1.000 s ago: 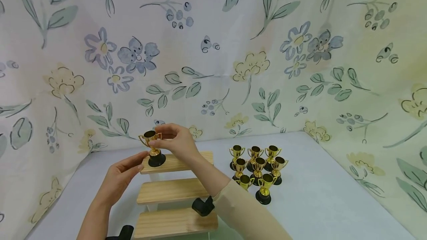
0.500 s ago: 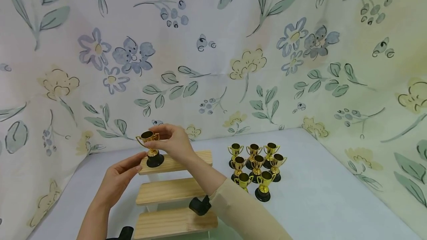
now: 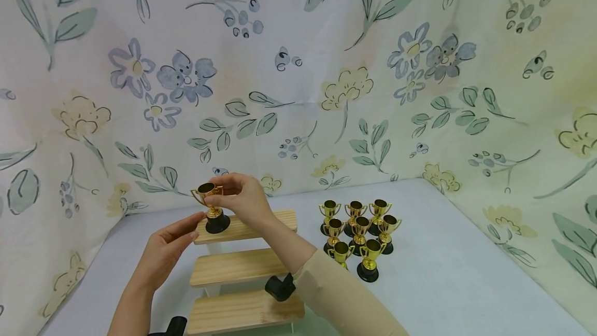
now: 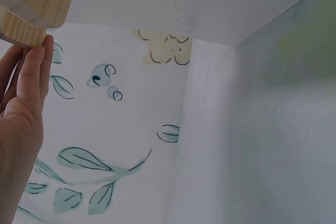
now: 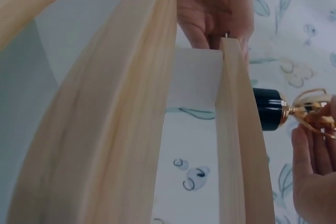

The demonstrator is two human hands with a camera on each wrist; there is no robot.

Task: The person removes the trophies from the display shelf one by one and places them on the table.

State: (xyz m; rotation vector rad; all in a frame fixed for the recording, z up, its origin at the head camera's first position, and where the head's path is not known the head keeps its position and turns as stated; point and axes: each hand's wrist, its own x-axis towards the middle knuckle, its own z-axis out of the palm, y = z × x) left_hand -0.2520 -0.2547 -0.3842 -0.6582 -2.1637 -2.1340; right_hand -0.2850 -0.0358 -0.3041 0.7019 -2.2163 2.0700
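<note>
At the left end of the top wooden shelf (image 3: 270, 224), a small gold trophy cup (image 3: 217, 224) stands upright on its black base. My right hand (image 3: 247, 201) pinches its gold cup near a handle, thumb on the near side. The right wrist view has the trophy's base (image 5: 268, 109) right at the board's face, with the right hand (image 5: 317, 182) on the cup. My left hand (image 3: 160, 255) is at that shelf's left end. Its extended fingers touch the wood in the left wrist view, where the hand (image 4: 23, 114) shows at the left edge.
Two lower wooden shelves, the middle one (image 3: 233, 267) and the bottom one (image 3: 242, 311), step down toward me. Several similar trophies (image 3: 360, 235) stand grouped on the white table (image 3: 448, 263) right of the stand. A floral cloth (image 3: 298, 82) hangs behind.
The head view has shifted slightly. Both hands keep their places, the right still holding the trophy cup on the top shelf.
</note>
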